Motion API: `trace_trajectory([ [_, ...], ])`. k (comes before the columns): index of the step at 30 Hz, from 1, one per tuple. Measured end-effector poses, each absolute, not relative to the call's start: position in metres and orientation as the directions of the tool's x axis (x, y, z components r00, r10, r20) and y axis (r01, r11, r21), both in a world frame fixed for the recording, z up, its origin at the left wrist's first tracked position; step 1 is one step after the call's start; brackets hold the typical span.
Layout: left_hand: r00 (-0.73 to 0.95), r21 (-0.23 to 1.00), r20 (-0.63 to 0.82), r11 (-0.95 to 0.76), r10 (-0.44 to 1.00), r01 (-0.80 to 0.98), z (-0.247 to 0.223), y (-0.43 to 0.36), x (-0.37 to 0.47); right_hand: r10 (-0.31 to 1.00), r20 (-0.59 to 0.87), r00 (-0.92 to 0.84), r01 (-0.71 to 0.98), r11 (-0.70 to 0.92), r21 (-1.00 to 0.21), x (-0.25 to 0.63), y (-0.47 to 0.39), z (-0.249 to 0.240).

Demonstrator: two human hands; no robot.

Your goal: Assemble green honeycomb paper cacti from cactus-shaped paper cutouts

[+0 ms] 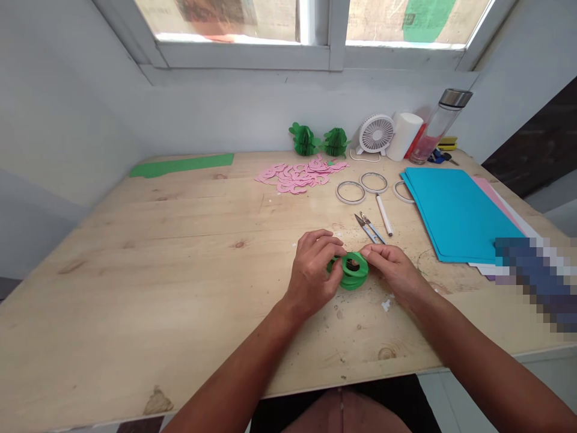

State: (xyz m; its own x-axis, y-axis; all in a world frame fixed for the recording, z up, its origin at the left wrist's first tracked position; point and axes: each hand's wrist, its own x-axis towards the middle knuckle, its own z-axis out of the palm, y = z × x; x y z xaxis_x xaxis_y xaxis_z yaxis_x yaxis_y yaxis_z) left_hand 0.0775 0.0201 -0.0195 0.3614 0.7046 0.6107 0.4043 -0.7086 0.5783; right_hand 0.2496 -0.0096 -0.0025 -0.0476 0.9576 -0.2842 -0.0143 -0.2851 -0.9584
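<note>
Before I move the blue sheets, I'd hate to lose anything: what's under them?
Pink paper, white paper and a purple edge peek from under the blue sheets; a ring is partly covered. The rest is hidden.

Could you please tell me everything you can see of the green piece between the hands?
The green piece looks like paper, in rounded, stacked layers around an opening. The left hand holds its left side, partly hiding it; the right hand's fingertips pinch its upper right edge. It is low at the table; contact is unclear.

Snips beside pen, before tape rolls
</note>
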Motion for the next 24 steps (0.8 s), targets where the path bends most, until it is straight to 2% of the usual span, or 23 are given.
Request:
trace_trajectory([
  [6,0.37,0.57,0.606,-0.709,0.704,0.414,-0.0197,0.0204,0.0773,0.965,-0.26,-0.042,0.032,-0.258,-0.965,0.2512,-0.0096,-0.0063],
  [24,0.36,0.573,0.616,-0.712,0.701,0.405,-0.0222,0.0216,0.0771,0.964,-0.266,-0.008,-0.005,-0.266,-0.964,0.2509,-0.0087,-0.0071],
])
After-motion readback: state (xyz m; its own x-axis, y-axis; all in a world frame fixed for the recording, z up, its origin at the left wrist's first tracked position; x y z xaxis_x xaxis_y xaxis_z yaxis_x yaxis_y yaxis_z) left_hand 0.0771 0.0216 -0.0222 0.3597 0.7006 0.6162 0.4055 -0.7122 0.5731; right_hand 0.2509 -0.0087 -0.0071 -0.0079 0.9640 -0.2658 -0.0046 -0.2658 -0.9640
